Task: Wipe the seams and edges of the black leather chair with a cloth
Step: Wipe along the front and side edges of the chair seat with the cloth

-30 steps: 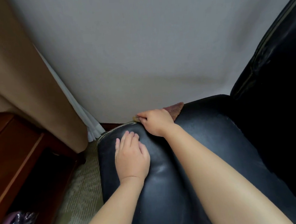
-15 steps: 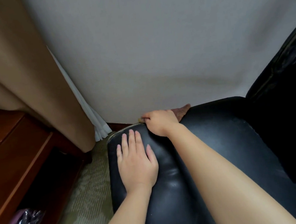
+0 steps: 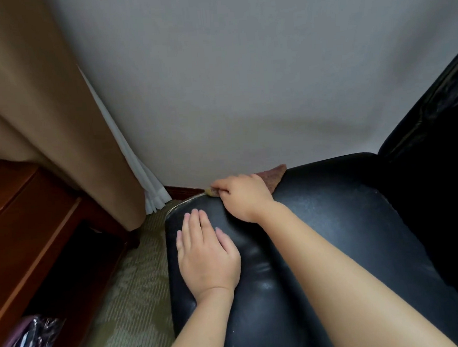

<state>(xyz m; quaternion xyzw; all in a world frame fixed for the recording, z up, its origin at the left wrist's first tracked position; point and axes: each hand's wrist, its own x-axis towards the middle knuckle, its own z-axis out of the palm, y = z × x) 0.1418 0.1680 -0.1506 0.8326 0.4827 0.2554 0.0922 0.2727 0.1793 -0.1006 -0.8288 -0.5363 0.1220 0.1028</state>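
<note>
The right hand (image 3: 241, 198) curls round the cloth (image 3: 273, 177), pressing it on the chair (image 3: 334, 220) edge; the left hand (image 3: 206, 253) lies flat, fingers straight, on the leather.

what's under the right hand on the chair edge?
Under the right hand: a reddish-brown cloth, gripped against the far edge of the black leather chair. One corner shows right of the hand, a yellowish bit beyond the fingers. The middle is covered.

Left hand (image 3: 207, 259) lies flat, fingers straight; right hand (image 3: 241, 196) is curled.
</note>
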